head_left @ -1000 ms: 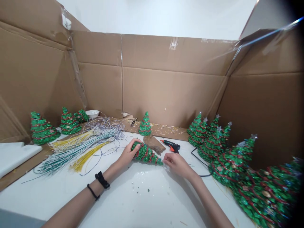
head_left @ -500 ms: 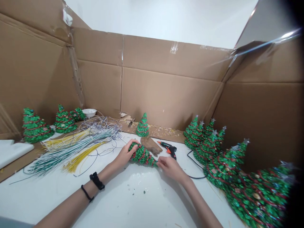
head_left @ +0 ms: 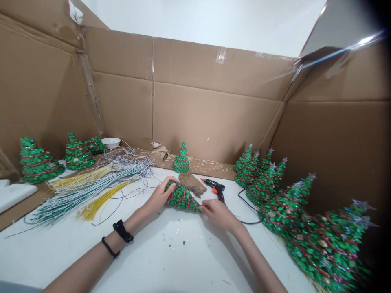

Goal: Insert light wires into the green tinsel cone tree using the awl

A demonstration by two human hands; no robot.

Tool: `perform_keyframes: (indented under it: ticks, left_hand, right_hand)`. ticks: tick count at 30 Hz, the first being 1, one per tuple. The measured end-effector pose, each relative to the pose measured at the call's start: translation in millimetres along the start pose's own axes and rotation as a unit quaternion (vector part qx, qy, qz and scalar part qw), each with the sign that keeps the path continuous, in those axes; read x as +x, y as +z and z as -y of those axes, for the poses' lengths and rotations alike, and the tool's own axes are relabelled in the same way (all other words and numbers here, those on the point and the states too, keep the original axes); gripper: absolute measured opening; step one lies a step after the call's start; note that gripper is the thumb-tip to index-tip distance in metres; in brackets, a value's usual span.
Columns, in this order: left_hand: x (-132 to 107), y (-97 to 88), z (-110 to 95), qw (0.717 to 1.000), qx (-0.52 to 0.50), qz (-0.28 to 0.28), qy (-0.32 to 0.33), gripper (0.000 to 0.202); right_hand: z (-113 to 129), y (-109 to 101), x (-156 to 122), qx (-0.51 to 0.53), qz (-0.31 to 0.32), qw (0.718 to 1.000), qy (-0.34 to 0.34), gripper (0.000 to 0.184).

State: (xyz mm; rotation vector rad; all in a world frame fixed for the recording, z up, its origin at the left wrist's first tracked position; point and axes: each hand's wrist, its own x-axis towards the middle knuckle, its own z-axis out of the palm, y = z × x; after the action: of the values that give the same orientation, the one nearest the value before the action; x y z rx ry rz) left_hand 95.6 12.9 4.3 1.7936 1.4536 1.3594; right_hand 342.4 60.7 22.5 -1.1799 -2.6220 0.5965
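Observation:
A small cone-shaped tree of green wrapped pieces with red garland (head_left: pixel 182 198) lies on its side above the white table (head_left: pixel 137 260). My left hand (head_left: pixel 159 194) grips its wide end. My right hand (head_left: pixel 217 213) pinches the narrow tip, which is partly hidden by my fingers. Just beyond the tree lies a piece of brown driftwood (head_left: pixel 192 184), and a black and orange hot glue gun (head_left: pixel 214 188) sits close to my right hand. A black band and a thin cord circle my left wrist.
Bundles of green, white and yellow wire (head_left: pixel 91 195) and a tangle of thin lilac wire (head_left: pixel 126 158) lie left. Finished trees (head_left: pixel 320 244) crowd the right, with others (head_left: pixel 38 160) left and one (head_left: pixel 181 159) behind. A cardboard wall (head_left: pixel 214 122) surrounds the table.
The whole view has drifted, so everything sits further left and slightly higher in the frame. Both hands keep their hold on the tree.

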Motion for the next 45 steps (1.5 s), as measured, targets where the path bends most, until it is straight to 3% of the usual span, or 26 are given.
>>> perform_keyframes:
  ticks: [6, 12, 17, 22, 28, 33, 39, 45]
  left_hand:
    - [-0.3, 1.5, 1.4, 1.000, -0.002, -0.006, 0.001, 0.027]
    - [-1.8, 1.4, -0.3, 1.000, 0.001, 0.001, -0.008, 0.027]
    - [-1.7, 2.6, 0.8, 1.000, -0.004, -0.003, -0.004, 0.027]
    - [-0.7, 3.9, 4.5, 1.000, -0.006, -0.011, -0.002, 0.028]
    - [-1.5, 5.3, 3.6, 1.000, -0.007, -0.012, 0.009, 0.029]
    - [-2.6, 5.5, 0.5, 1.000, -0.015, -0.005, 0.011, 0.028]
    - [-4.3, 6.3, -3.1, 1.000, -0.016, 0.012, 0.008, 0.029]
    - [-7.3, 9.8, -6.2, 1.000, -0.003, 0.010, -0.012, 0.032]
  right_hand:
    - [-13.7, -17.6, -9.6, 0.048, 0.108, 0.993, 0.009, 0.028]
    - [-3.9, -7.2, -3.8, 0.039, 0.054, 0.998, -0.007, 0.032]
    - [-10.6, -10.9, -7.9, 0.063, 0.103, 0.993, 0.013, 0.027]
    - [-7.6, -4.7, -3.5, 0.057, 0.044, 0.997, 0.006, 0.026]
    - [-9.5, -7.2, -4.7, 0.074, 0.097, 0.992, 0.027, 0.033]
    - [-7.1, 2.9, 0.8, 0.036, 0.024, 0.999, -0.001, 0.032]
    - [-11.7, -1.2, 0.3, 0.057, 0.065, 0.996, 0.023, 0.034]
    - [-8.8, 4.5, 4.7, 0.050, 0.010, 0.998, -0.023, 0.030]
